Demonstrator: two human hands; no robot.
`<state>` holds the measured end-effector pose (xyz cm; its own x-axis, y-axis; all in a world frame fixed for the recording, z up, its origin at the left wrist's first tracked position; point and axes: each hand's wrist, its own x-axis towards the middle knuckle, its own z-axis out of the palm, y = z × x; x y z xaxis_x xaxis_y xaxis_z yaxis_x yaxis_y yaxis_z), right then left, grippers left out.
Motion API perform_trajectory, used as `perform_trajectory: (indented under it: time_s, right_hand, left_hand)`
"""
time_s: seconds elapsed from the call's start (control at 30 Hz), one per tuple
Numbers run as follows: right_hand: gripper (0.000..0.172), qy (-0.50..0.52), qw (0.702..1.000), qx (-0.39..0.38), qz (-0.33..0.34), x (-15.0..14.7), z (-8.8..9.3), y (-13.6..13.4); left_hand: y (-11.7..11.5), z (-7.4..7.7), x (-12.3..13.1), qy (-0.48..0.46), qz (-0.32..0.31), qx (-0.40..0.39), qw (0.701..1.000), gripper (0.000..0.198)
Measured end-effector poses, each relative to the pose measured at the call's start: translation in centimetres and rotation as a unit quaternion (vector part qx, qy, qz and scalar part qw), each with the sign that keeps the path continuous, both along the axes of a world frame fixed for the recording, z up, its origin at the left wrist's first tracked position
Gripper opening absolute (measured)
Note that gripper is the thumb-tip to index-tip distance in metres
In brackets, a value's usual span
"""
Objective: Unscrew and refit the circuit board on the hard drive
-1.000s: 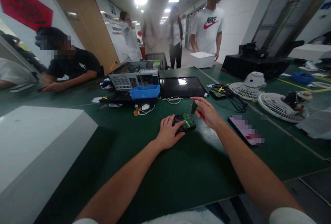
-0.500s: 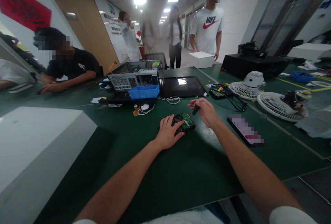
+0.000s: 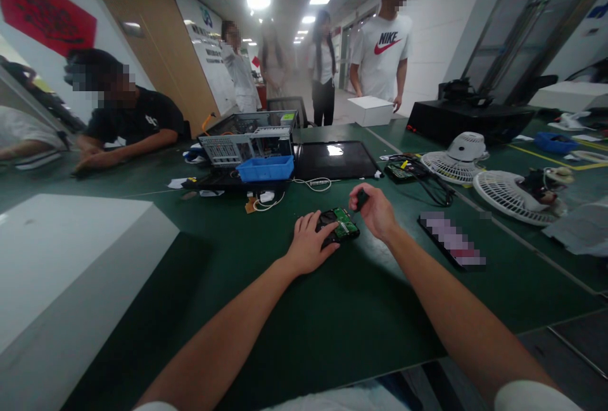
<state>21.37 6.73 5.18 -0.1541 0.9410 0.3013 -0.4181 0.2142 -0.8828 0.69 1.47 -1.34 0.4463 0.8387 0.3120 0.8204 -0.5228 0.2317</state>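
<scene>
A hard drive (image 3: 348, 224) with a green circuit board facing up lies on the green table. My left hand (image 3: 311, 240) is laid over its left part, with the thumb at the near edge and the fingers across the top, gripping it down. Just right of the drive, my right hand (image 3: 377, 211) is closed around the dark handle of a screwdriver (image 3: 361, 199). Its thin shaft slants down toward the right side of the board. Whether the tip sits in a screw is too small to tell.
Beyond my hands stand an opened computer case (image 3: 247, 139), a blue bin (image 3: 265, 169) and a dark panel (image 3: 335, 161). To the right lie a phone (image 3: 449, 240), cables (image 3: 434, 186) and fan parts (image 3: 513, 192). A white box (image 3: 90, 227) fills the left. Several people are around the table.
My right hand has turned slightly, its fingers curling closer around the screwdriver handle, while the screwdriver stays by the drive's right side. My left hand and the hard drive have hardly moved.
</scene>
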Motion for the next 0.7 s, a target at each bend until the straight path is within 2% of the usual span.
perform_trajectory:
  time_s: [0.1, 0.23, 0.43, 0.53, 0.7]
  right_hand:
    - [0.020, -0.012, 1.000, 0.002, -0.015, 0.1, -0.1, 0.1]
    - [0.020, -0.043, 0.998, 0.035, -0.039, 0.5, -0.6, 0.7]
    - [0.025, -0.169, 0.972, 0.125, -0.107, 1.7, -0.7, 1.2]
    - [0.026, -0.202, 0.962, 0.153, -0.105, 2.3, -0.2, 1.1]
    - [0.029, -0.214, 0.961, 0.151, -0.092, 2.4, 0.4, 0.8]
  left_hand:
    - [0.0, 0.0, 0.0, -0.002, 0.000, 0.002, 1.000, 0.055]
    - [0.1, -0.2, 0.0, -0.005, 0.001, 0.005, 1.000, 0.056]
    - [0.1, -0.2, 0.0, -0.004, 0.001, 0.005, 1.000, 0.055]
    - [0.1, -0.2, 0.0, -0.004, 0.000, 0.003, 1.000, 0.055]
    - [0.0, 0.0, 0.0, 0.004, 0.002, 0.000, 1.000, 0.055]
